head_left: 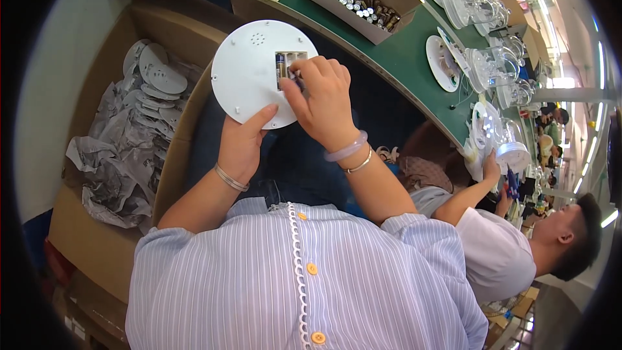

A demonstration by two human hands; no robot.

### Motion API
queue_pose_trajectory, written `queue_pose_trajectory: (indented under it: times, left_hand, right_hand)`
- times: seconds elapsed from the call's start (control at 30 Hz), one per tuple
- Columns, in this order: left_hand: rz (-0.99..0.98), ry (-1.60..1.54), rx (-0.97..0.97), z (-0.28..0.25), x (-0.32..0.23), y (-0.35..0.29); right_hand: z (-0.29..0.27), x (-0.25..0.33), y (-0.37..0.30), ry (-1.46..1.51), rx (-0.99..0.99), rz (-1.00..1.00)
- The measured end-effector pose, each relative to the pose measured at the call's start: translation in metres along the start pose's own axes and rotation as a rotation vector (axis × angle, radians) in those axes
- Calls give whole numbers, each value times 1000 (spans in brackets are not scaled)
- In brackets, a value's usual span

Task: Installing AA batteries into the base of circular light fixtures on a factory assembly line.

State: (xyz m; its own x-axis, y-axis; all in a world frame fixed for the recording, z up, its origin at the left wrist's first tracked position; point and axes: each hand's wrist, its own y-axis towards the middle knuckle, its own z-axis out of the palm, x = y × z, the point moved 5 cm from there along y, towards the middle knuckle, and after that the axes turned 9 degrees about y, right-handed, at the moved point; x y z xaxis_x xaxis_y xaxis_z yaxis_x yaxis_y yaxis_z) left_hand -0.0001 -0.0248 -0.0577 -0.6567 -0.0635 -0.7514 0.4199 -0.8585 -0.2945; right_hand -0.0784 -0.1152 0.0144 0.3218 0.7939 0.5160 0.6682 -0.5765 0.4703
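A round white plastic base (243, 68) is held up in front of me, its underside facing me. My left hand (249, 133) grips its lower edge, thumb on the face and the other fingers hidden behind. Set into the base is a rectangular battery compartment, where a battery (280, 68) lies at the left side. Over the compartment's right part, my right hand (321, 94) has its thumb and fingers curled together at a battery (295, 78), which is mostly covered by the fingertips.
At my left stands a cardboard box (175, 149) with white discs (159, 71) and crumpled paper (116, 168). A carton of batteries (363, 3) sits on the green bench (402, 58), beside clear domed parts (476, 10). A co-worker (499, 240) handles a similar piece at my right.
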Motion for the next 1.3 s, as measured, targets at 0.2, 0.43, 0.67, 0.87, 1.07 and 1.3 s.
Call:
queue_pose_trajectory:
  times: [0.2,0.43,0.67,0.87,1.07,1.3]
  left_hand:
    - [-121,-61,-24,-2,13,-1]
    - [-92,31,1,-3,13,-1]
    - [27,233,31,-2,11,-3]
    - [29,241,67,3,12,-5]
    - [49,213,20,2,16,-8]
    - [-4,163,26,2,20,-9]
  right_hand:
    - [3,-14,-12,-29,-62,82]
    - [18,-45,-22,783,31,666]
    - [28,-43,-32,1072,-4,724]
    - [27,-43,-34,1210,-45,761]
    - [27,-37,-35,1171,-73,710]
    - [29,-39,-35,1179,-151,650]
